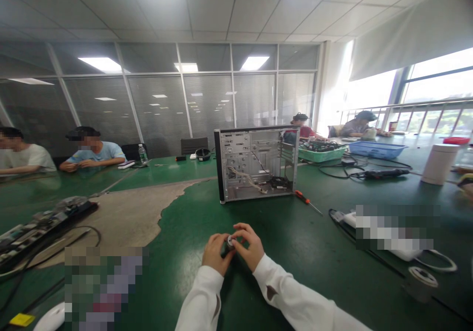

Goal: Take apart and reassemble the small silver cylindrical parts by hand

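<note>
Close in front of me on the green table, my left hand [216,253] is closed around a small round metal-faced part [229,241], whose exact kind I cannot make out. From the other side, my right hand [250,246] has its thumb and fingers at the same part, pinched against its edge. Beyond both hands stands an open computer case [258,161], upright, with loose cables and a dark component inside. A screwdriver [303,197] with an orange and black handle lies beside the case's lower right corner.
At right lie a white power strip [384,235], a metal cylinder [422,284] and a white cup [439,163]. Green [321,154] and blue baskets [377,149] stand farther back. Another power strip [48,225] and cables lie at left. Several people sit around the table.
</note>
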{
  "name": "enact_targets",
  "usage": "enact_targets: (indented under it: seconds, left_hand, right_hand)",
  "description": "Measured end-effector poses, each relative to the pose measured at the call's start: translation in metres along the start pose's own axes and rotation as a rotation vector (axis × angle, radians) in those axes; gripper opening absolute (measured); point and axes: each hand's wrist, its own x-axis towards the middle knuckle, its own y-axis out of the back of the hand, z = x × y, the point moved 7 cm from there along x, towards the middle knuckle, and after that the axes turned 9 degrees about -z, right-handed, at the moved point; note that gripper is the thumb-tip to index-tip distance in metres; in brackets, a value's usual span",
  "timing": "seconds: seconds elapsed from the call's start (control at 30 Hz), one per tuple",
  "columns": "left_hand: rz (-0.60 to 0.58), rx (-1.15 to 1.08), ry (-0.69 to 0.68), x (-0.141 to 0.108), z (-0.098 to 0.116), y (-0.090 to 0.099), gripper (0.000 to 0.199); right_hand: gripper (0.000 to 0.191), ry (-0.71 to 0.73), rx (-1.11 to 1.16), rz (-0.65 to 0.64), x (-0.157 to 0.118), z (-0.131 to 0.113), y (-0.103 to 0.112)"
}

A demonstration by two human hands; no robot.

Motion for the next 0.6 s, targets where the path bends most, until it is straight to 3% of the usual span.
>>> enact_targets:
  seconds: [0.37, 0.5, 0.6]
  left_hand:
    - [0.019, -0.056, 0.120, 0.001, -0.016, -0.006, 0.035]
    - [0.107, -0.018, 0.225, 0.001, -0.036, -0.008, 0.035]
    - [0.130, -0.004, 0.264, 0.001, -0.045, -0.008, 0.035]
  right_hand:
    - [0.011, 0.071, -0.026, 0.049, 0.005, -0.003, 0.008]
    - [0.009, 0.042, -0.182, 0.019, 0.009, 0.018, 0.013]
    - [0.006, -0.085, -0.373, -0.124, 0.012, 0.046, 0.008]
